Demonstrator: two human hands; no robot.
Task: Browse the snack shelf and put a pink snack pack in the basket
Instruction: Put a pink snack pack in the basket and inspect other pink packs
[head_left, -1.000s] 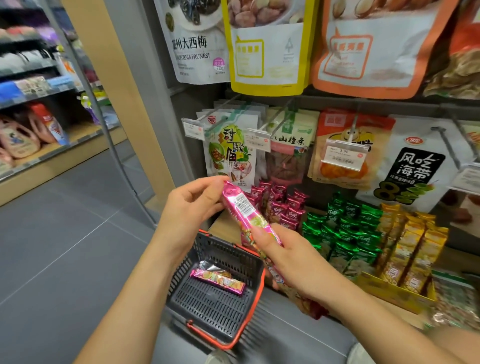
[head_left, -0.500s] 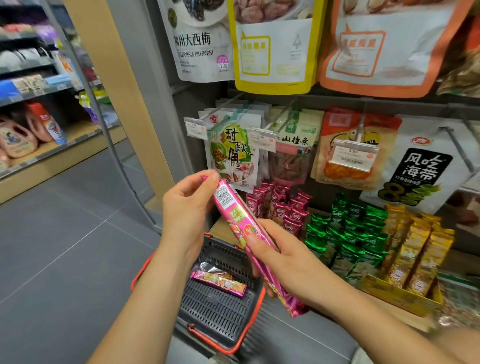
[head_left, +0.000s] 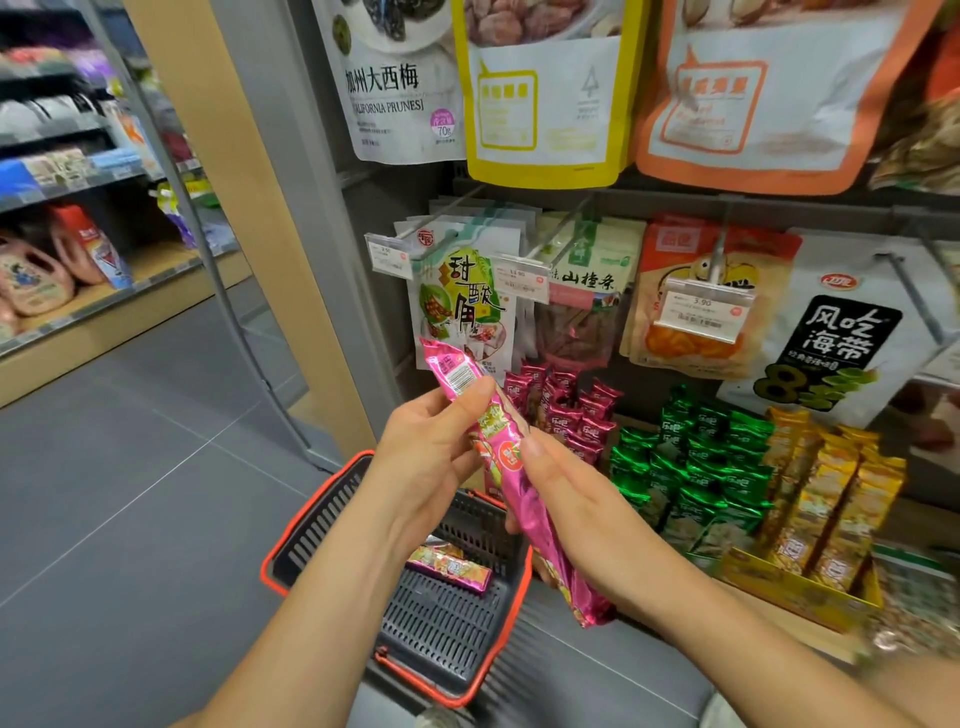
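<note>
A long pink snack pack (head_left: 511, 483) is held upright and tilted between both hands, above the basket. My left hand (head_left: 431, 462) pinches its upper part just below the barcode. My right hand (head_left: 576, 499) grips its middle and lower part from the right. Below them sits a dark grey basket (head_left: 311, 525) with an orange rim, on the floor beside the shelf. Another pink snack pack (head_left: 449, 566) lies flat inside the basket.
The snack shelf holds rows of dark pink packs (head_left: 566, 410), green packs (head_left: 696, 467) and yellow packs (head_left: 826, 499). Bags with price tags (head_left: 701, 312) hang on hooks above. A grey tiled aisle (head_left: 130, 493) opens to the left, with another shelf (head_left: 62, 270) beyond.
Both hands have turned the pink pack more upright and lifted its top end. The view has shifted, so the basket shows more to the left.
</note>
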